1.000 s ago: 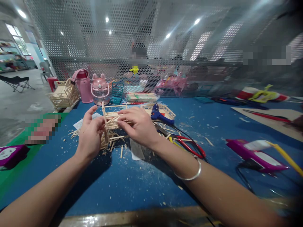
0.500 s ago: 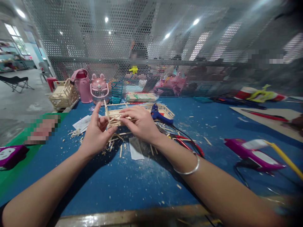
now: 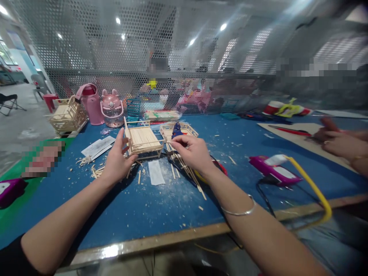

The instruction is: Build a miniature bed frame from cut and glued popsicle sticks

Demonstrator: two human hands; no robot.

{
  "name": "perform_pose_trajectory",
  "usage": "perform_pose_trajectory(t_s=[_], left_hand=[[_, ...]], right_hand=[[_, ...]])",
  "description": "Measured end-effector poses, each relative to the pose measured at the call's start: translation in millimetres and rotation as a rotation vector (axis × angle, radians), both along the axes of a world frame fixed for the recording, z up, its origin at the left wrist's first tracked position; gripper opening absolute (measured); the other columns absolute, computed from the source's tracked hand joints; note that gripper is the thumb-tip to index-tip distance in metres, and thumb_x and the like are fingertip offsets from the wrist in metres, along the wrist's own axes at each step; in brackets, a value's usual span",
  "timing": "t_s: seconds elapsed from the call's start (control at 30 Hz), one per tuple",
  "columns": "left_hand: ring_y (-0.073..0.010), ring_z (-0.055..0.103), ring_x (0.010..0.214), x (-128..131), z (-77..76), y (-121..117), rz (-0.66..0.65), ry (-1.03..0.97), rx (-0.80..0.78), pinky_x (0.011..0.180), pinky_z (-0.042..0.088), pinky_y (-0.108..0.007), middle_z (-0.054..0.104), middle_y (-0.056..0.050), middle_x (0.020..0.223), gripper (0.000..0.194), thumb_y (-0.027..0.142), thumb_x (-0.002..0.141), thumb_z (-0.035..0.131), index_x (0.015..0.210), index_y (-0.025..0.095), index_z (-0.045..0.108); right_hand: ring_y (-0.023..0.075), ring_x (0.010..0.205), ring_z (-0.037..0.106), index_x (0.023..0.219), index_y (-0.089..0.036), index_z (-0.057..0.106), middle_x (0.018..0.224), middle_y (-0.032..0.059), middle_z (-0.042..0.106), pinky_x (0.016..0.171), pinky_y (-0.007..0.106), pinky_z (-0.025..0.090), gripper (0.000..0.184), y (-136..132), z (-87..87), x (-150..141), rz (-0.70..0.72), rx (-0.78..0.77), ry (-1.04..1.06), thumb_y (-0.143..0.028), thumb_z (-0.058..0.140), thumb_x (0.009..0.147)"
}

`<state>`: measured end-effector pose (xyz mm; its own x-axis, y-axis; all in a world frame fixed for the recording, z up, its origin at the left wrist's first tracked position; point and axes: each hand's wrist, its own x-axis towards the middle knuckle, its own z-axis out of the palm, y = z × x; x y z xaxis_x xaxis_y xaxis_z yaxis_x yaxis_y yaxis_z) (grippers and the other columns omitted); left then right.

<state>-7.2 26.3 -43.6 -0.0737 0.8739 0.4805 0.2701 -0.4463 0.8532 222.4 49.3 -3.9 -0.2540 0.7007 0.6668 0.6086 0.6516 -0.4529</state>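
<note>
A small structure of thin wooden sticks point(image 3: 143, 139), with a flat slatted top and legs, sits in front of me on the blue table point(image 3: 161, 207). My left hand point(image 3: 116, 161) grips its left end, thumb against the frame and index finger raised. My right hand point(image 3: 193, 152) is just right of it, off the structure. Its fingers are pinched on a thin wooden stick point(image 3: 171, 142) that points left toward the frame. Loose sticks point(image 3: 188, 174) and wood chips lie under and around both hands.
Behind stand a blue glue gun point(image 3: 176, 129), a second stick frame point(image 3: 184, 128), a stick bundle point(image 3: 162, 115), a pink bottle point(image 3: 90, 102), a pink cup point(image 3: 112, 109) and a stick crate point(image 3: 67, 115). Red scissors point(image 3: 220, 167), a purple device point(image 3: 273, 170) and another person's hands point(image 3: 339, 142) are right.
My right hand has let go of the stick structure and moved right, pinching a stick. The structure now shows its slatted top, held by my left hand alone. The view has shifted right.
</note>
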Motion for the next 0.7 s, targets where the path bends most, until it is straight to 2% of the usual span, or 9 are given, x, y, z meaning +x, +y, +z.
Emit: perform_pose_trajectory(t_s=[0.1,0.17,0.23,0.27,0.33,0.37,0.43,0.53,0.7], left_hand=[[-0.0281,0.034,0.127,-5,7.1,-7,0.132,0.109,0.058,0.102,0.032,-0.045,0.038,-0.015,0.136,0.08,0.01,0.06,0.065,0.133,0.02,0.032],[-0.0266,0.043,0.117,-9,15.0,-14,0.28,0.143,0.031,0.094,0.038,-0.044,0.046,-0.014,0.126,0.066,0.012,0.065,0.06,0.127,0.018,0.038],[-0.0214,0.055,0.091,-8,23.0,-22,0.366,0.21,0.006,0.077,0.046,-0.036,0.057,-0.01,0.1,0.046,0.016,0.068,0.058,0.113,0.014,0.047],[-0.0183,0.055,0.077,-6,26.4,-27,0.357,0.271,0.007,0.068,0.046,-0.032,0.058,-0.006,0.086,0.034,0.019,0.07,0.057,0.103,0.013,0.052],[-0.0144,0.052,0.061,1,31.1,-37,0.21,0.44,0.055,0.059,0.042,-0.027,0.056,-0.001,0.066,0.016,0.027,0.076,0.053,0.084,0.014,0.058],[-0.0143,0.052,0.059,6,32.2,-42,0.109,0.509,0.058,0.058,0.041,-0.027,0.057,-0.001,0.063,0.019,0.031,0.08,0.05,0.079,0.015,0.06],[-0.0156,0.056,0.063,13,32.0,-49,-0.024,0.606,0.058,0.059,0.041,-0.027,0.064,-0.003,0.069,0.026,0.033,0.085,0.044,0.081,0.016,0.063],[-0.0175,0.06,0.069,18,28.5,-52,-0.102,0.685,0.043,0.062,0.042,-0.027,0.069,-0.006,0.077,0.029,0.03,0.087,0.041,0.083,0.017,0.066],[-0.0163,0.058,0.061,15,24.9,-46,-0.186,0.689,-0.026,0.058,0.04,-0.026,0.068,-0.005,0.071,0.026,0.029,0.085,0.043,0.081,0.018,0.067]], right_hand=[[0.0129,0.061,0.057,0.073,-0.018,0.064,0.068,0.0014,0.066,0.059,0.028,0.043,0.014,-3,-5.3,-3,0.029,-0.024,-0.031,-0.023,0.052,0.08],[0.0134,0.067,0.059,0.076,-0.016,0.064,0.073,0.0032,0.067,0.063,0.028,0.044,0.015,-8,-6.0,-9,0.073,-0.011,-0.068,-0.022,0.051,0.082],[0.0138,0.07,0.059,0.078,-0.015,0.064,0.075,0.0046,0.068,0.066,0.027,0.044,0.016,-14,-6.4,-16,0.123,0.031,-0.115,-0.022,0.051,0.083],[0.0139,0.07,0.059,0.078,-0.015,0.064,0.075,0.0048,0.067,0.067,0.027,0.043,0.017,-18,-6.8,-20,0.152,0.069,-0.149,-0.022,0.05,0.084],[0.014,0.068,0.056,0.079,-0.015,0.065,0.073,0.0045,0.067,0.065,0.027,0.041,0.019,-26,-8.6,-27,0.221,0.17,-0.247,-0.024,0.049,0.086],[0.0141,0.066,0.055,0.079,-0.014,0.065,0.072,0.0043,0.066,0.064,0.028,0.039,0.021,-29,-10.0,-30,0.253,0.222,-0.301,-0.025,0.047,0.087],[0.0143,0.065,0.052,0.08,-0.014,0.064,0.07,0.0046,0.065,0.061,0.028,0.037,0.026,-35,-13.3,-35,0.289,0.299,-0.372,-0.025,0.043,0.089],[0.0148,0.065,0.051,0.08,-0.013,0.063,0.07,0.0053,0.065,0.06,0.028,0.034,0.03,-39,-18.5,-38,0.275,0.333,-0.398,-0.025,0.038,0.091],[0.0147,0.07,0.056,0.086,-0.016,0.061,0.078,0.0047,0.067,0.064,0.027,0.038,0.022,-33,-12.3,-31,0.355,0.188,-0.373,-0.028,0.043,0.089]])
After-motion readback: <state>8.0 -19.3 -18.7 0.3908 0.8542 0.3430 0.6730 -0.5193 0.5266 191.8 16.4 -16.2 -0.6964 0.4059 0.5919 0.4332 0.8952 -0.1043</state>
